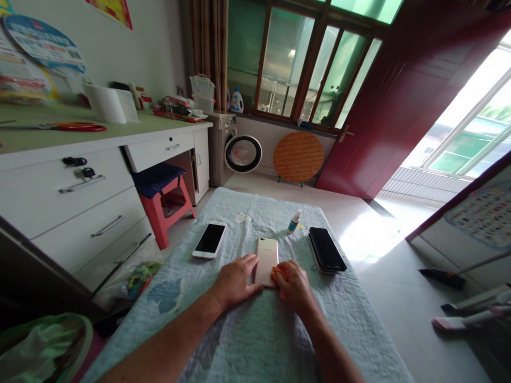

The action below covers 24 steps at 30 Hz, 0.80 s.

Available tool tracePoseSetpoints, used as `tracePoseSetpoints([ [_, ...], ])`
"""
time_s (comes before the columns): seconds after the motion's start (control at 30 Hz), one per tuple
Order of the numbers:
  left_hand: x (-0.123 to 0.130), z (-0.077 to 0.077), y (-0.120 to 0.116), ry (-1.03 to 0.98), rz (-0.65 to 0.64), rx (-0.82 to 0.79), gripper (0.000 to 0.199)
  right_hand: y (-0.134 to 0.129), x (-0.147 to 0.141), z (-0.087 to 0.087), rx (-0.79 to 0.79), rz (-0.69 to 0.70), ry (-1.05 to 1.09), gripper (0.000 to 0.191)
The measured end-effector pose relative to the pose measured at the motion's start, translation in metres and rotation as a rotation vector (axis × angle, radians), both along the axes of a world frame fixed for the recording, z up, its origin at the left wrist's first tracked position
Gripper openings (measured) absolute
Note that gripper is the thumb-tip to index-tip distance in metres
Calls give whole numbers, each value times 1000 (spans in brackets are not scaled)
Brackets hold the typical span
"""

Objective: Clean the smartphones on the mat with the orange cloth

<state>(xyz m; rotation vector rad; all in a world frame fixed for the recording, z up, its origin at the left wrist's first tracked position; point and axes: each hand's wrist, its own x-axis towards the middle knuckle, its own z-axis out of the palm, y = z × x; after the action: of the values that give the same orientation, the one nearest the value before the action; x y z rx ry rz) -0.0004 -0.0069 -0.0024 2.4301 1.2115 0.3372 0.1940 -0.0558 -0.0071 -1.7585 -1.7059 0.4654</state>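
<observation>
A gold-pink phone [266, 260] lies face down on the cloth-covered table [239, 340]. My left hand [237, 279] steadies it, fingers along its left edge and thumb at its lower corner. Bunched in my right hand [294, 282] is an orange cloth [279, 272], pressed against the phone's lower right side; most of the cloth is hidden by the fingers. To the left rests a white phone [210, 239] with its dark screen up. On the right, a black phone [327, 249] lies on top of another flat device. A small spray bottle [294, 222] stands upright beyond my right hand.
A desk with drawers [99, 213] runs along the left, with a red stool [167, 202] beside it. Behind are a washing machine [221, 143] with its door open and a folded round table [298, 157]. A bin [80, 340] sits at lower left.
</observation>
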Motion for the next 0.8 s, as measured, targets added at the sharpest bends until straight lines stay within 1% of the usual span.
tracePoseSetpoints([
  [0.23,-1,-2,0,-10,-21,3,70,-6,-9,5,18,174,-93,19],
  [0.37,-1,-2,0,-7,-34,6,75,-1,-11,6,33,189,-144,19],
  [0.47,-1,-2,0,-8,-42,13,73,14,-9,4,41,158,-179,18],
  [0.6,0,-1,-1,-9,-45,28,70,45,-2,2,41,89,-231,18],
  [0.7,0,2,-2,-26,-49,33,65,69,0,3,23,30,-279,20],
  [0.8,0,5,-3,-20,-41,-1,63,88,-3,6,-11,-25,-330,20],
])
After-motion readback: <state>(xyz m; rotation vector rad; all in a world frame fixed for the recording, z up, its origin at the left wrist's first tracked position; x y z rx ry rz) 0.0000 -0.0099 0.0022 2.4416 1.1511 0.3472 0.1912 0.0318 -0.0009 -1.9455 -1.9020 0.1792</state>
